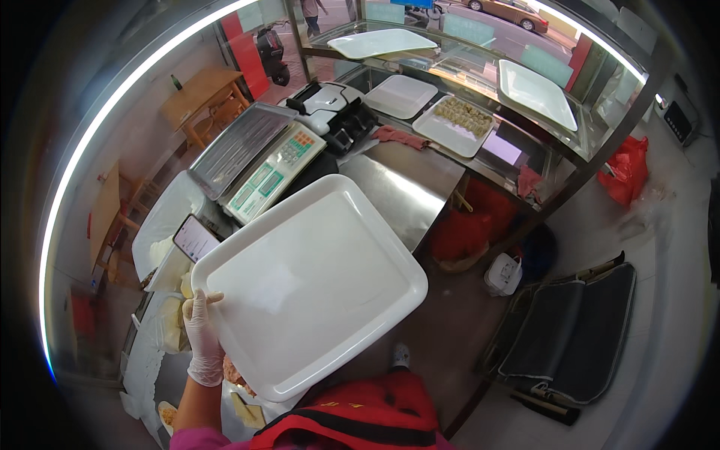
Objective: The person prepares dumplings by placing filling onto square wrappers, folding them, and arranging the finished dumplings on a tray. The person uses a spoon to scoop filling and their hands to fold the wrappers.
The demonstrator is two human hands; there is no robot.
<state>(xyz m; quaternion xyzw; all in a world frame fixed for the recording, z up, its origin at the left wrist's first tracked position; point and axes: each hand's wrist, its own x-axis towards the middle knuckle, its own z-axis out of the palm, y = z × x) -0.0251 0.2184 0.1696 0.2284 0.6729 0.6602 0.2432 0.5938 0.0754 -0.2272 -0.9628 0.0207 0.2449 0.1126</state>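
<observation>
A large white rectangular tray (309, 287), bare on top, is held up in front of me. My left hand (202, 337), in a thin translucent glove, grips the tray's left edge with the thumb over the rim. My right hand is out of view. Partly covered by the tray, a mound of minced meat (236, 376) and some pale dough wrappers (247, 410) lie on the worktop by my left forearm. A small dish with orange-brown food (167, 416) stands farther left. Beyond my fingers is a clear bag with pale contents (171, 323).
A digital scale (275, 169) and a phone (195, 237) stand beyond the tray. Inside the glass display case, a white tray (427, 132) carries rows of dumplings (464, 116) beside another white tray (402, 95). A dark folding chair (568, 332) lies at the right.
</observation>
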